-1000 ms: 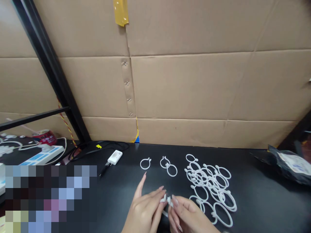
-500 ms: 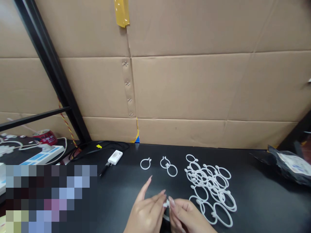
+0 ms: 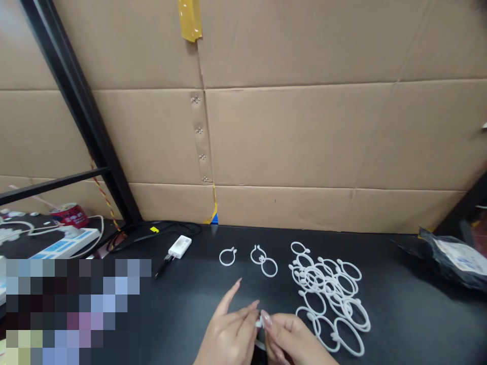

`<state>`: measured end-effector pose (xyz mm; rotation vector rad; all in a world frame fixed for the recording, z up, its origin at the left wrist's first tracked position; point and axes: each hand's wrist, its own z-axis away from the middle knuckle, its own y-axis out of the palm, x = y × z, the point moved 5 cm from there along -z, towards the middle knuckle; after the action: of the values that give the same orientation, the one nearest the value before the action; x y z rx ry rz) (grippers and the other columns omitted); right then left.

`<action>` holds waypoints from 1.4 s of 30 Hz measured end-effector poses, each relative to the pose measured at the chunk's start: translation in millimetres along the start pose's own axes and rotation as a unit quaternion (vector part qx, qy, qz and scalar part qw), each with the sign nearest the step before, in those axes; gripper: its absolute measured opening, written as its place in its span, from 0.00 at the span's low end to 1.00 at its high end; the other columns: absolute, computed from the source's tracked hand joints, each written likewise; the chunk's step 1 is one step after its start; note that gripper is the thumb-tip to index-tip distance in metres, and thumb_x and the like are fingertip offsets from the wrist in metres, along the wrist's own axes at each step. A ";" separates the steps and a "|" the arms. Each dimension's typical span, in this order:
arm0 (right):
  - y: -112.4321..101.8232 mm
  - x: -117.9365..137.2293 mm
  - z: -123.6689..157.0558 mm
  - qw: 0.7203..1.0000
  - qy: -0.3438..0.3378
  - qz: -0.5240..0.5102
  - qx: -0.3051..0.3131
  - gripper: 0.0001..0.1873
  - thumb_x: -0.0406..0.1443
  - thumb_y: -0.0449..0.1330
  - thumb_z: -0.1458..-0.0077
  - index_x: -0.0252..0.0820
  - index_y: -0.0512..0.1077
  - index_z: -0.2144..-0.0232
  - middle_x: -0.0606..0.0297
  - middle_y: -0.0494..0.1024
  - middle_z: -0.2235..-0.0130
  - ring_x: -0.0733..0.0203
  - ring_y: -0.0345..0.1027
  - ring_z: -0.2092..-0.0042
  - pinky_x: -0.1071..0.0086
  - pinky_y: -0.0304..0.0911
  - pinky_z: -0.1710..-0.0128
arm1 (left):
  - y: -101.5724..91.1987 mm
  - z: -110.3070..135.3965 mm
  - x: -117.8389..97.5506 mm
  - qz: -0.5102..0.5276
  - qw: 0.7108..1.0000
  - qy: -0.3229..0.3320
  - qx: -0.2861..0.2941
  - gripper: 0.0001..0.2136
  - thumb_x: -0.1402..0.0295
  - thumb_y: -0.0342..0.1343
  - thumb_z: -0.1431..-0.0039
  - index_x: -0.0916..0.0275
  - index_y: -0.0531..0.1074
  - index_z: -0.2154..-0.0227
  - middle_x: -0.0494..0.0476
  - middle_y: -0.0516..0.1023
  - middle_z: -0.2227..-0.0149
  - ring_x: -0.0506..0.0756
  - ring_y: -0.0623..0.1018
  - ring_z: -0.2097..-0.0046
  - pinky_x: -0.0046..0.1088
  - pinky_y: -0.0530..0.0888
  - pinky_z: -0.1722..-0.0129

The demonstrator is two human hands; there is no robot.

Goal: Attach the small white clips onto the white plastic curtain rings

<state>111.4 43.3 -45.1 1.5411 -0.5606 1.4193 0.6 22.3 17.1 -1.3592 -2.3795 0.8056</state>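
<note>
Between my two hands, low in the middle of the view, is a white plastic ring [image 3: 260, 323] with a small clasp end. Its clasp shows between the fingertips, and most of the loop is hidden. My left hand [image 3: 231, 332] pinches it from the left, with one finger stretched up and away. From the other side my right hand [image 3: 294, 338] grips it between thumb and fingers. A tangled pile of similar white rings [image 3: 323, 289] lies just right of my hands. Beyond the hands are a single ring [image 3: 227, 257] and two linked rings [image 3: 269, 267].
A white plug adapter [image 3: 180, 247] lies at the left on the black table [image 3: 182, 304]. Further left are a power strip [image 3: 72, 243] and a red can [image 3: 70, 215]. A black plastic package [image 3: 452, 258] sits at the right. Cardboard [image 3: 285, 137] walls off the back.
Both hands stay in nearly the same place, still on the ring. My right thumb has shifted slightly left over the clasp. The rings on the table have not moved.
</note>
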 end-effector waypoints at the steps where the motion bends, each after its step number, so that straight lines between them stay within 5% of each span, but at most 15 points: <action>1: 0.5 0.7 0.3 1.000 0.000 0.006 -0.002 0.32 0.58 0.57 0.51 0.43 0.56 0.91 0.77 0.54 0.90 0.74 0.44 0.87 0.73 0.39 0.84 | 0.6 0.7 -0.4 -0.006 1.000 0.005 -0.003 0.12 0.84 0.46 0.43 0.71 0.73 0.64 0.62 0.83 0.71 0.53 0.83 0.68 0.46 0.66 0.44; 10: 4.4 5.5 1.9 1.000 -0.001 0.014 0.003 0.34 0.58 0.57 0.51 0.43 0.53 0.93 0.78 0.51 0.92 0.75 0.43 0.87 0.71 0.39 0.83 | 1.0 2.0 -5.6 -0.032 0.998 0.050 0.010 0.12 0.83 0.44 0.40 0.74 0.73 0.62 0.65 0.83 0.72 0.59 0.82 0.58 0.42 0.75 0.51; 18: 1.2 5.7 3.4 0.998 0.011 0.065 -0.013 0.34 0.59 0.57 0.52 0.43 0.54 0.93 0.76 0.52 0.91 0.74 0.44 0.86 0.71 0.39 0.83 | 0.8 -1.6 -8.8 -0.040 0.998 0.051 -0.020 0.13 0.82 0.43 0.37 0.73 0.73 0.67 0.64 0.82 0.75 0.58 0.82 0.60 0.37 0.79 0.55; 26: 12.6 16.8 3.3 0.994 -0.042 -0.088 0.040 0.31 0.55 0.58 0.48 0.42 0.56 0.90 0.78 0.54 0.90 0.75 0.43 0.87 0.73 0.40 0.84 | -20.5 -24.2 -9.4 -0.065 0.996 0.058 -0.008 0.11 0.83 0.46 0.41 0.74 0.72 0.60 0.64 0.84 0.69 0.60 0.81 0.57 0.41 0.76 0.52; 33: 7.6 12.0 3.8 0.997 -0.033 -0.065 0.030 0.30 0.54 0.58 0.49 0.41 0.58 0.89 0.77 0.56 0.90 0.75 0.45 0.87 0.74 0.41 0.84 | -18.1 -19.2 -7.5 -0.045 0.997 0.058 -0.016 0.11 0.84 0.47 0.42 0.75 0.71 0.59 0.64 0.83 0.68 0.59 0.81 0.57 0.42 0.76 0.53; 38: 7.3 11.1 3.9 0.999 -0.015 -0.050 0.018 0.30 0.56 0.58 0.49 0.42 0.59 0.89 0.76 0.56 0.90 0.74 0.45 0.87 0.73 0.40 0.84 | -12.8 -11.8 -4.8 -0.009 0.999 0.032 0.002 0.14 0.84 0.49 0.45 0.74 0.70 0.56 0.67 0.83 0.64 0.61 0.80 0.55 0.44 0.75 0.52; 42: 6.4 12.1 2.3 0.996 -0.027 -0.087 0.021 0.29 0.54 0.60 0.50 0.42 0.58 0.89 0.78 0.55 0.90 0.75 0.44 0.87 0.74 0.41 0.84 | -7.4 -7.0 1.5 0.096 0.992 -0.060 0.063 0.25 0.83 0.51 0.48 0.68 0.62 0.45 0.67 0.78 0.52 0.60 0.76 0.48 0.41 0.75 0.52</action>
<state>110.0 41.5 -31.5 1.6246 -0.4197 1.2685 -1.9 22.9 27.0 -1.5439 -2.2654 1.0994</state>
